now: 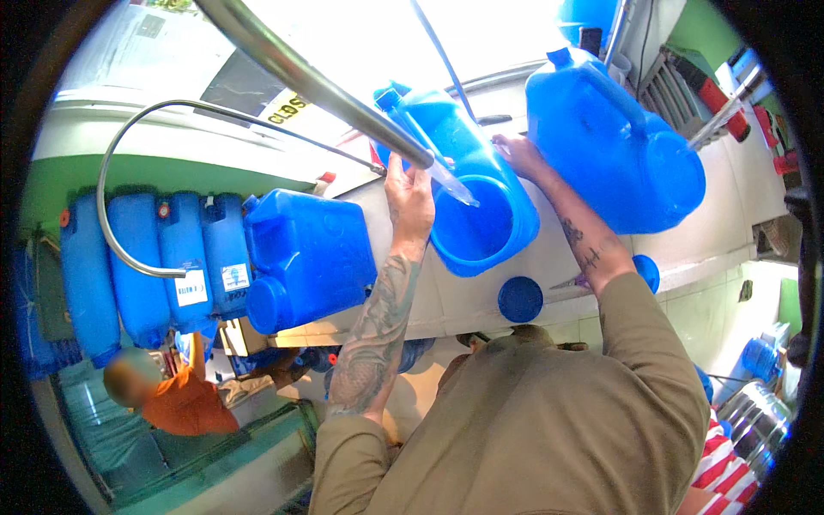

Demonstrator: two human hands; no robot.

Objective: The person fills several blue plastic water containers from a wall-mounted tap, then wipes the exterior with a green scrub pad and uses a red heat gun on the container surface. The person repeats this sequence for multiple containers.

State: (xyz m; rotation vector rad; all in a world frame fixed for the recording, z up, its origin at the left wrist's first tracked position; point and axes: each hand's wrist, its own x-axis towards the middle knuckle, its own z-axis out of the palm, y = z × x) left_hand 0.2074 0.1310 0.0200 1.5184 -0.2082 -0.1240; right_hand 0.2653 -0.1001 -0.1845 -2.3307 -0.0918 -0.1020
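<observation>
A blue plastic water jug stands on the white counter with its wide mouth uncapped. Clear water runs from the end of a steel spout into that mouth. My left hand is raised beside the spout's end and the jug's left side; its fingertips are partly hidden behind the pipe. My right hand is at the far right side of the same jug, near a dark lever; what its fingers grip is unclear. A blue screw cap lies at the counter's near edge.
Capped blue jugs flank the open one, at left and right. Several slim blue containers line the left side. A thin curved steel tube arches over them. Another blue cap lies near my right forearm. A person in orange is at lower left.
</observation>
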